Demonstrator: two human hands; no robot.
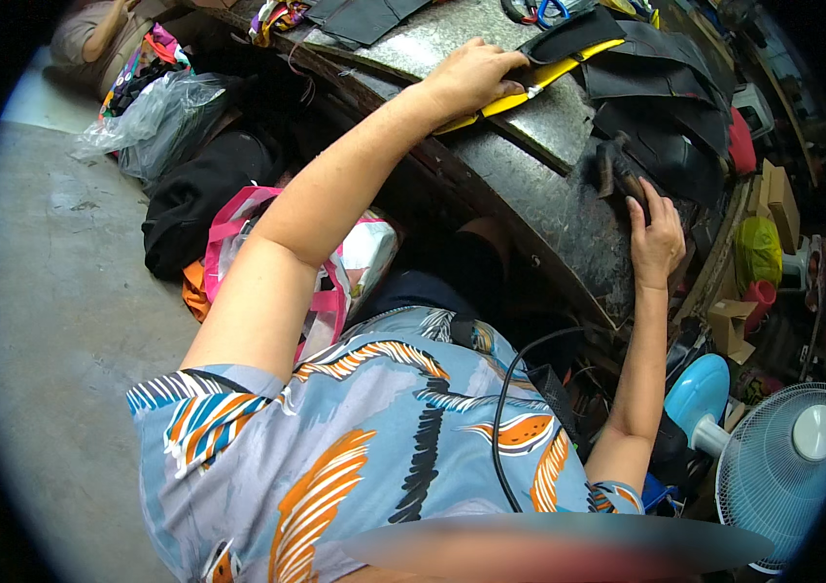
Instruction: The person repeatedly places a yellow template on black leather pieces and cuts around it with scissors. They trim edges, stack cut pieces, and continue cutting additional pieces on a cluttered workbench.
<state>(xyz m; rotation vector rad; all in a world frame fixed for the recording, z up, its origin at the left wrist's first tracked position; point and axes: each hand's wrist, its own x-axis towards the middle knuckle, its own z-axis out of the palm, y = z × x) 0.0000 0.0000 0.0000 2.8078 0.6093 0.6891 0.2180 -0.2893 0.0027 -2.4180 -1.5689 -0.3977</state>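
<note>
My left hand [476, 80] is closed on the near end of a black strip of material [568, 37] with a bright yellow edge [551, 74]. The strip lies across a raised grey slab [539, 126] on the workbench. At the right, my right hand [659, 238] has its fingers round the handle of a dark hammer [617, 167]. The hammer head rests low over the worn metal bench top, beside a pile of black sheet material [661, 73]. My palm hides the end of the handle.
Blue-handled scissors [551, 12] lie at the far edge. Bags, including a grey plastic one [165, 117] and a pink-trimmed one [238, 219], crowd the floor at left. A blue fan [782, 466] and cardboard boxes [780, 204] stand at right. Another person [92, 39] sits far left.
</note>
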